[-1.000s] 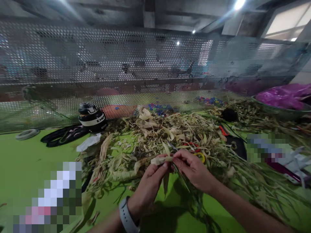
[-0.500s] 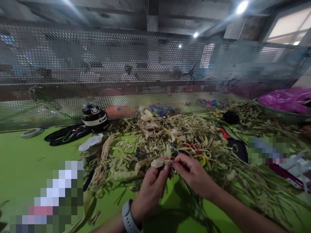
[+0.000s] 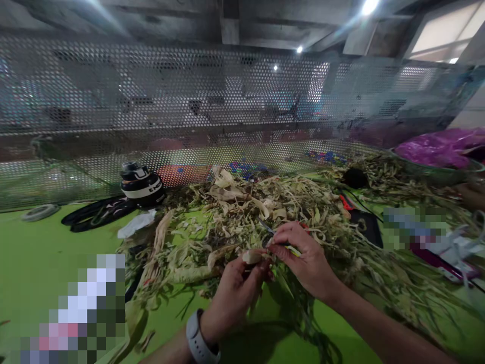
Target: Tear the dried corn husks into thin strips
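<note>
Between the thumb and fingers of my left hand (image 3: pixel 238 285) is a small pale piece of dried corn husk (image 3: pixel 252 257). A white watch is on that wrist. My right hand (image 3: pixel 303 258) pinches close by the right end of the husk piece; what its fingertips grip is small and partly hidden. Just behind the right hand lie scissors (image 3: pixel 266 226), with a blade and bits of red and yellow handle showing. A heap of dry husks and stems (image 3: pixel 257 202) spreads around and beyond both hands on the green tabletop (image 3: pixel 182 338).
A black bottle (image 3: pixel 142 187), a black strap (image 3: pixel 98 212), a tape ring (image 3: pixel 41 212) and white tissue (image 3: pixel 137 223) are at left. On the right are a dark phone-like slab (image 3: pixel 366 227), a magenta device (image 3: pixel 439 263) and a basin (image 3: pixel 435 172) with purple plastic. Perforated metal panel (image 3: pixel 189 101) stands behind.
An upright pale strip above the husk piece no longer shows there. My right hand has risen slightly and covers more of the scissors. The whole view has shifted a little.
</note>
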Demonstrator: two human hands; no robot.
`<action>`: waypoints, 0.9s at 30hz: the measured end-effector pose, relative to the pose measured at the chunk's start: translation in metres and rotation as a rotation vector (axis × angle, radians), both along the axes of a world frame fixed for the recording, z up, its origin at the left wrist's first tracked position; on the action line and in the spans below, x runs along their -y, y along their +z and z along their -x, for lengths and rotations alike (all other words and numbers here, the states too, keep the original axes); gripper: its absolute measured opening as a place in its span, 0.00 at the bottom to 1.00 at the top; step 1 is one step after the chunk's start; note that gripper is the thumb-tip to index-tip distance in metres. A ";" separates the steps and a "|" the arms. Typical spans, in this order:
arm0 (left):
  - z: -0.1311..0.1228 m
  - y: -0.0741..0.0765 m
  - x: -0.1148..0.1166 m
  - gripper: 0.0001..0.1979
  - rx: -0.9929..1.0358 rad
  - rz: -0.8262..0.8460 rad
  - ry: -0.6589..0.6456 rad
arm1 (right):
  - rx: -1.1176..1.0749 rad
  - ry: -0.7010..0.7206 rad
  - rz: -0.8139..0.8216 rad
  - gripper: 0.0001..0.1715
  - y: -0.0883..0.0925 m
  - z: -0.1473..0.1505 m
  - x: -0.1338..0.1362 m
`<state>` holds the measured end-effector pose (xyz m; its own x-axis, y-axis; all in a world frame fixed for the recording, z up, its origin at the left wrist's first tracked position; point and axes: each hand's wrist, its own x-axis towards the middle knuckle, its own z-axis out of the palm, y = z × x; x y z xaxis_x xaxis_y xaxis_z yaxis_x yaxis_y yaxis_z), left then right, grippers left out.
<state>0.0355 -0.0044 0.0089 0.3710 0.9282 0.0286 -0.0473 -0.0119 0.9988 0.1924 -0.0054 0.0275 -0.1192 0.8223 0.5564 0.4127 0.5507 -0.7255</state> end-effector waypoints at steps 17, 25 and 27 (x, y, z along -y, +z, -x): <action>0.007 0.014 0.000 0.21 0.373 0.268 0.041 | 0.189 -0.113 -0.363 0.07 -0.005 0.011 0.014; 0.006 0.011 -0.001 0.18 0.455 0.345 0.041 | 0.169 -0.114 -0.333 0.09 -0.007 0.011 0.012; 0.006 0.012 0.001 0.17 0.489 0.404 0.061 | 0.185 -0.111 -0.333 0.10 -0.008 0.011 0.012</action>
<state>0.0300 -0.0050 0.0211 0.3496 0.9203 -0.1755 -0.5104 0.3442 0.7880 0.1814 -0.0174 0.0191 -0.1632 0.6140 0.7722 0.5898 0.6882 -0.4226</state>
